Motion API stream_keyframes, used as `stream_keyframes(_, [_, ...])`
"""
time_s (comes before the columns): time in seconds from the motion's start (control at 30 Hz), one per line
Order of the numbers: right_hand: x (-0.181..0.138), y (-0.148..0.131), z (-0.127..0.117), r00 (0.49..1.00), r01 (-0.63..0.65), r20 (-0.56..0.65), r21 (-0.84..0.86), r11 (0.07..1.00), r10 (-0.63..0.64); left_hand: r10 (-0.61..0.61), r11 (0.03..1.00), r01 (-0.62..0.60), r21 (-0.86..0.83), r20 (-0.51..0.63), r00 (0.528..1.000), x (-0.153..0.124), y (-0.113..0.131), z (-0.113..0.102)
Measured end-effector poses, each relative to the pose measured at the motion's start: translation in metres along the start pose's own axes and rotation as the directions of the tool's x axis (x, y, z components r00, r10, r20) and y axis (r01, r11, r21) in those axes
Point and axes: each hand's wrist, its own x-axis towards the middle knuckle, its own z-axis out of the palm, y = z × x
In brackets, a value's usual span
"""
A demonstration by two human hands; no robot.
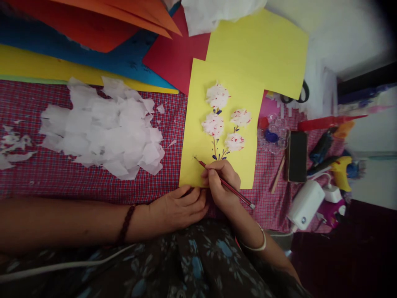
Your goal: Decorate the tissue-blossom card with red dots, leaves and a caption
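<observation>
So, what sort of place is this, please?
Probably a craft workspace: a yellow paper sheet bears white paper flowers, loose white paper pieces lie heaped on a checked cloth, and the right hand holds a pencil.

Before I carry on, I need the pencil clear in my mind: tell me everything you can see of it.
The pencil is slim and straight, striped red and dark lengthwise, with a dark point and a pale, blunt end. The right hand grips it slantwise, its point at faint marks on the yellow sheet. Whether the point touches paper can't be told.
</observation>
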Motion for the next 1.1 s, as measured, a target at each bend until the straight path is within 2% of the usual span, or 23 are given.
stream_keyframes(0.1, [-0.0016, 0.0021, -0.0008, 1.000, -0.012, 0.003, 0.026, 1.000, 0.012, 0.002, 1.000, -0.002, 0.003, -0.002, 1.000, -0.0002, 0.0000, -0.0001])
stream_keyframes(0.23, [-0.0039, 0.0049, -0.0009, 0.996, -0.054, -0.064, 0.011, 0.998, 0.055, 0.002, 1.000, -0.002, 0.016, -0.003, 1.000, -0.0002, 0.0002, 0.0004])
stream_keyframes(0.53, [-0.0018, 0.0008, -0.0005, 0.995, -0.046, -0.088, -0.029, 0.999, 0.043, 0.008, 1.000, -0.008, 0.009, -0.003, 1.000, -0.0010, 0.0002, 0.0012])
stream_keyframes(0.73, [-0.0026, 0.0021, -0.0013, 0.999, -0.035, -0.041, -0.007, 0.999, 0.035, 0.010, 1.000, -0.010, 0.019, 0.007, 1.000, 0.0005, -0.0002, 0.0004])
stream_keyframes(1.1, [-0.0003, -0.0016, -0.0012, 0.998, -0.042, -0.058, -0.058, 0.997, 0.039, 0.011, 1.000, -0.011, 0.027, 0.012, 1.000, 0.0006, -0.0007, -0.0007])
